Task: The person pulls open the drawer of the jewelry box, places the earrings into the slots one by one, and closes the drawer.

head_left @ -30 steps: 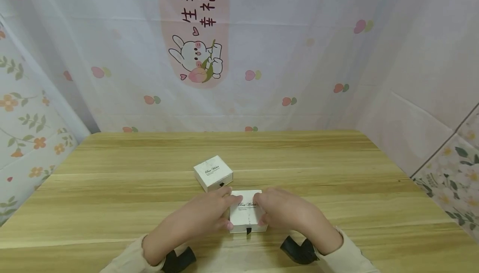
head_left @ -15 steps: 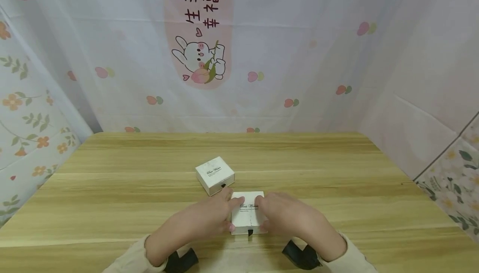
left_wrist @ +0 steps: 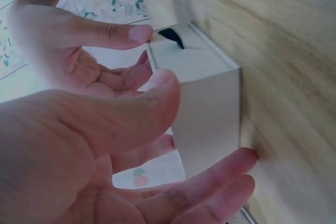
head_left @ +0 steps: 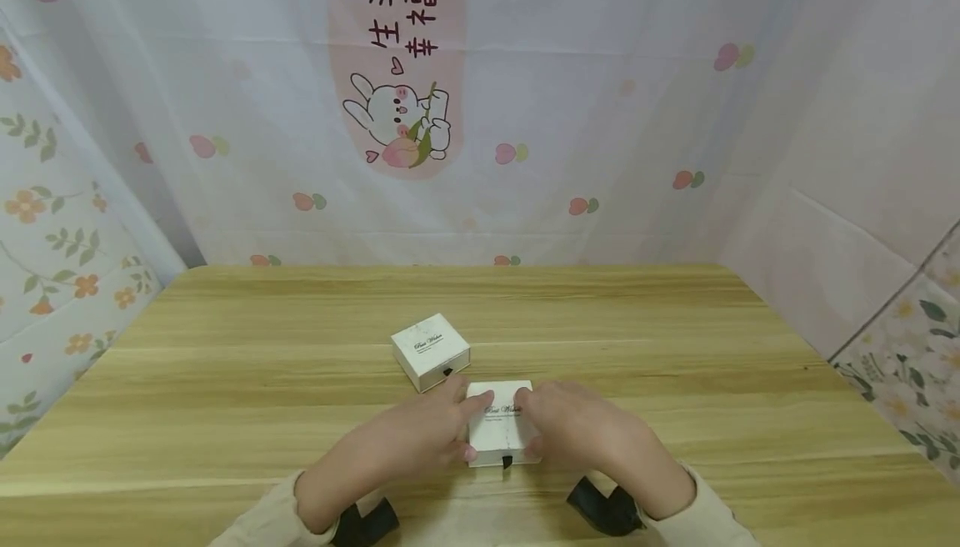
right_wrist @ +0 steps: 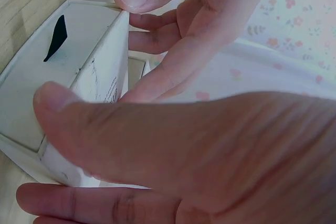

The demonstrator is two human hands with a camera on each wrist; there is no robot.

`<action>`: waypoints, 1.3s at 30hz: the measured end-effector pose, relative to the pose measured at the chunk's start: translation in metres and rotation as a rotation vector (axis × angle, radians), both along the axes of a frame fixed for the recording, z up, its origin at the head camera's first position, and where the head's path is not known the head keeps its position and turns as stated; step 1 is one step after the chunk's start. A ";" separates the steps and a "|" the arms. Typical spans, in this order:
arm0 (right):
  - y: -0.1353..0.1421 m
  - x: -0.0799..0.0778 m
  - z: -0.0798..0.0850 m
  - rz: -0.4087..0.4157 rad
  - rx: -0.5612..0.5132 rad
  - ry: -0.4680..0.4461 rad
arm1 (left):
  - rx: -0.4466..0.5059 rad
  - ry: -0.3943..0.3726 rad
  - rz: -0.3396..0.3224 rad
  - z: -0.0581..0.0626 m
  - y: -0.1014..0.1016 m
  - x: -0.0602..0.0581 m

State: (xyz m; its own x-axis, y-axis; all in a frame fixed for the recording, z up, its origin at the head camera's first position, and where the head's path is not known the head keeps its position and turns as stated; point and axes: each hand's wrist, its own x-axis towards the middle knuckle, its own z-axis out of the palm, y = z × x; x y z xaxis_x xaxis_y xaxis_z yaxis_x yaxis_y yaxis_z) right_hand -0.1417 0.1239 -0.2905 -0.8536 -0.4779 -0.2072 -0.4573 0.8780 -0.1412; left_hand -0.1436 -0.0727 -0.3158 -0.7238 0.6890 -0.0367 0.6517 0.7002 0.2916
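A small white gift box (head_left: pixel 504 439) with "Best Wishes" lettering lies on the table near its front, a black ribbon tab on the side towards me. My left hand (head_left: pixel 427 426) grips its left side, and my right hand (head_left: pixel 576 424) grips the right side. Forefingers lie on the lid while the thumbs are at the front corners. In the left wrist view the box's side wall (left_wrist: pixel 207 124) stands between thumb and lower fingers. The right wrist view shows the ribbon tab (right_wrist: pixel 56 38) hanging from the front face, with the right thumb at its edge.
A second matching white box (head_left: pixel 431 351) sits turned at an angle just behind and left of the first, close to my left fingertips. The wooden table (head_left: pixel 675 322) ends at a white patterned curtain (head_left: pixel 525 97). Dark straps (head_left: pixel 607 509) show at the wrists.
Held by both hands, the front box has shifted slightly to the right and a touch away from me. The second box has stayed put.
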 end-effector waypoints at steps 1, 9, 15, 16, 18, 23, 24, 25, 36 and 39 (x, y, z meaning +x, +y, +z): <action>0.000 0.000 0.000 0.001 -0.001 0.003 | 0.001 0.004 0.000 -0.001 0.000 0.000; 0.004 -0.007 0.001 -0.041 -0.054 -0.063 | 0.009 0.009 0.004 -0.006 0.002 -0.005; 0.007 -0.016 0.000 -0.065 -0.115 -0.111 | 0.011 -0.018 0.029 -0.009 0.005 -0.015; 0.008 -0.017 -0.001 -0.064 -0.116 -0.109 | 0.012 -0.015 0.031 -0.009 0.006 -0.016; 0.009 -0.020 -0.001 -0.063 -0.118 -0.106 | 0.017 -0.010 0.038 -0.008 0.008 -0.019; 0.013 -0.028 -0.001 -0.075 -0.150 -0.102 | 0.023 -0.014 0.051 -0.007 0.012 -0.025; 0.014 -0.029 -0.001 -0.081 -0.158 -0.105 | 0.020 -0.012 0.053 -0.007 0.013 -0.027; 0.015 -0.031 0.000 -0.088 -0.164 -0.110 | 0.020 -0.011 0.054 -0.007 0.014 -0.028; 0.017 -0.045 0.003 -0.118 -0.110 -0.130 | 0.044 -0.112 0.108 -0.007 0.024 -0.048; 0.017 -0.048 0.002 -0.140 -0.106 -0.137 | 0.039 -0.127 0.126 -0.008 0.026 -0.051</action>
State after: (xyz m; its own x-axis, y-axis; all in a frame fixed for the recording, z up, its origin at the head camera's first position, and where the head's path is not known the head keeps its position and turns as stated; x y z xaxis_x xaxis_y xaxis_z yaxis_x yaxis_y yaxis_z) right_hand -0.1898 0.1408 -0.2882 -0.8804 -0.3820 -0.2811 -0.3021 0.9086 -0.2885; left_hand -0.1942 -0.0469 -0.3236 -0.7957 0.5960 -0.1079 0.5159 0.7603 0.3948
